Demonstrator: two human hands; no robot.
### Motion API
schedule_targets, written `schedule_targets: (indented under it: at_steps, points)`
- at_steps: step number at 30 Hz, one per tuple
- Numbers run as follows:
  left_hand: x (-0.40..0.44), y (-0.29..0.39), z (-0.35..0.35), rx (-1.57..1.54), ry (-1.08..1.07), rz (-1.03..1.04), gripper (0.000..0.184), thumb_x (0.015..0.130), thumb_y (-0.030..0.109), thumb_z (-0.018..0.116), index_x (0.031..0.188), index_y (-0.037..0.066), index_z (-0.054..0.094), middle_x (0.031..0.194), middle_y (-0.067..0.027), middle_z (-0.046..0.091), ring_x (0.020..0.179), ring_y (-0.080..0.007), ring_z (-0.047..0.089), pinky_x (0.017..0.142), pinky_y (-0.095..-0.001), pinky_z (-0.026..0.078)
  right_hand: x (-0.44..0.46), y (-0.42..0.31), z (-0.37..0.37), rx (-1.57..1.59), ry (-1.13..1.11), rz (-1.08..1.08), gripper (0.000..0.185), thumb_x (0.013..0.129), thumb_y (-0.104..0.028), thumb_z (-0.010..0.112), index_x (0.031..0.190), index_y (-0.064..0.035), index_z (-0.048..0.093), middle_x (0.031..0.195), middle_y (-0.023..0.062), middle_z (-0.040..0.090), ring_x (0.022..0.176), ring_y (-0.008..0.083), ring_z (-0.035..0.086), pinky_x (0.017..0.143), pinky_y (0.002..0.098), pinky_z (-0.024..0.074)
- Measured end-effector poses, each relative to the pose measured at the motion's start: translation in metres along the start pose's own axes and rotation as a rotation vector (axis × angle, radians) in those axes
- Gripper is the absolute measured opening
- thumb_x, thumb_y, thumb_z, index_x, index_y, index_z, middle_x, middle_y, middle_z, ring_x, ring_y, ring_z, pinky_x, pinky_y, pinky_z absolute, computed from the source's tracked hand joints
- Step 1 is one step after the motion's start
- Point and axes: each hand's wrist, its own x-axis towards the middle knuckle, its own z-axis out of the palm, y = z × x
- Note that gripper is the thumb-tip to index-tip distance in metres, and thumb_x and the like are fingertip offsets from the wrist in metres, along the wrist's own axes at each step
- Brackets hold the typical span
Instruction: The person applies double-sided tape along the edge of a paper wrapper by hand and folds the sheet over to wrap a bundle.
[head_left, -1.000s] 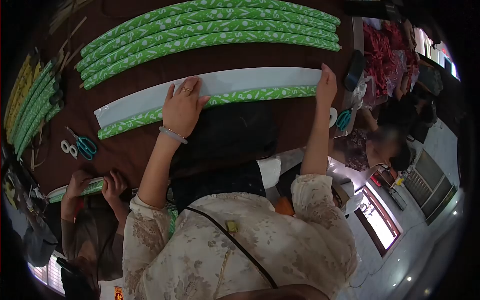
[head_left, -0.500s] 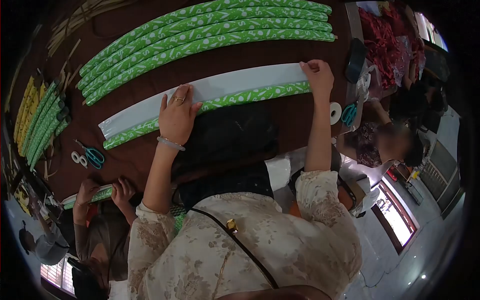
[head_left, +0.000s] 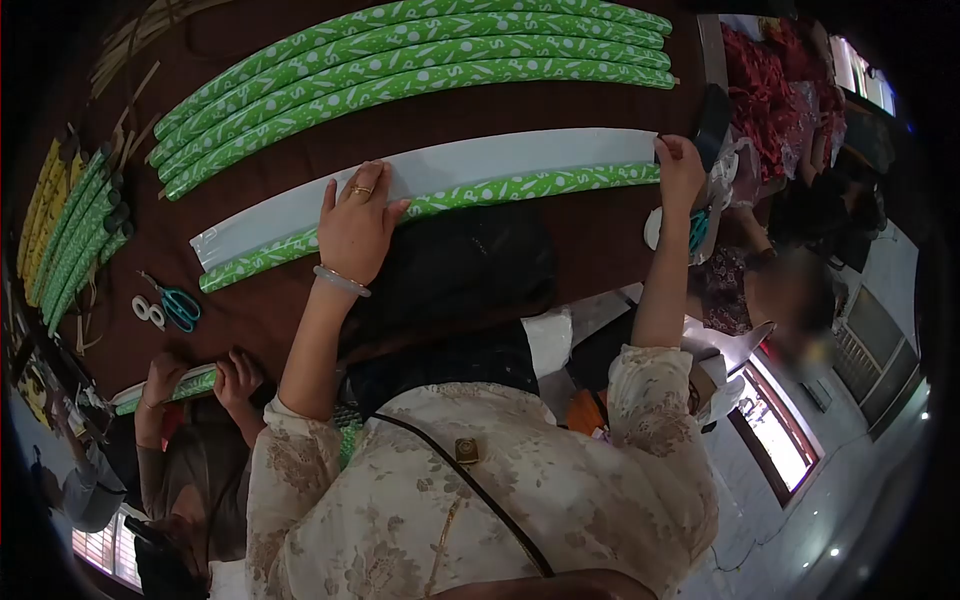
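A partly rolled sheet of green patterned wrapping paper lies across the table, its white underside facing up and its green rolled edge nearest me. My left hand rests flat on it left of the middle, fingers stretched over the white side and thumb by the roll. It wears a ring and a bangle. At the sheet's right end my right hand is closed, thumb and fingertips pinched together by the far corner. Whatever sits between those fingertips is too small to make out.
Several finished green rolls lie beyond the sheet. Teal scissors and white tape rolls lie at left, near a co-worker's hands. More green rolls and yellow rolls stand far left. Another person sits at right.
My right hand has moved right along the sheet to its end, uncovering more of the white side and green roll. My left hand stays in place on the paper.
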Motion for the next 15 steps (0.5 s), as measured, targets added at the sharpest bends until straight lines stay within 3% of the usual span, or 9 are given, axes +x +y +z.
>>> schedule_targets:
  at_steps: [4, 6, 10, 15]
  points:
    - [0.000, 0.000, 0.001, 0.025, 0.000, -0.002, 0.043, 0.084, 0.032, 0.055, 0.117, 0.004, 0.052, 0.120, -0.0024, 0.049, 0.114, -0.0178, 0.047, 0.095, -0.0447, 0.037, 0.002, 0.008, 0.014, -0.030, -0.075, -0.007, 0.025, 0.074, -0.025, 0.069, 0.085, -0.0030, 0.065, 0.081, 0.0082, 0.064, 0.072, 0.0210, 0.062, 0.066, 0.0304, 0.0475]
    - [0.000, -0.001, 0.002, 0.032, 0.015, -0.001, 0.044, 0.084, 0.032, 0.054, 0.117, 0.004, 0.052, 0.120, -0.0024, 0.049, 0.114, -0.0174, 0.047, 0.096, -0.0448, 0.037, 0.008, 0.012, 0.010, -0.015, -0.108, 0.141, 0.028, 0.072, -0.028, 0.070, 0.085, -0.0039, 0.066, 0.078, 0.0078, 0.065, 0.072, 0.0197, 0.062, 0.067, 0.0289, 0.0473]
    - [-0.002, -0.003, 0.003, 0.036, 0.008, -0.011, 0.044, 0.085, 0.035, 0.053, 0.117, 0.005, 0.052, 0.119, -0.0020, 0.048, 0.114, -0.0167, 0.046, 0.096, -0.0452, 0.036, 0.022, 0.021, 0.007, 0.049, -0.209, 0.159, 0.025, 0.074, -0.027, 0.068, 0.087, -0.0054, 0.068, 0.073, 0.0042, 0.065, 0.067, 0.0128, 0.059, 0.065, 0.0264, 0.0452]
    - [-0.011, -0.020, 0.004, 0.102, 0.045, -0.014, 0.047, 0.084, 0.037, 0.053, 0.116, 0.002, 0.052, 0.116, -0.0039, 0.048, 0.111, -0.0164, 0.048, 0.096, -0.0448, 0.036, 0.035, 0.044, 0.012, 0.024, -0.280, 0.118, 0.025, 0.074, -0.027, 0.068, 0.087, -0.0053, 0.067, 0.073, 0.0040, 0.065, 0.068, 0.0134, 0.059, 0.065, 0.0267, 0.0454]
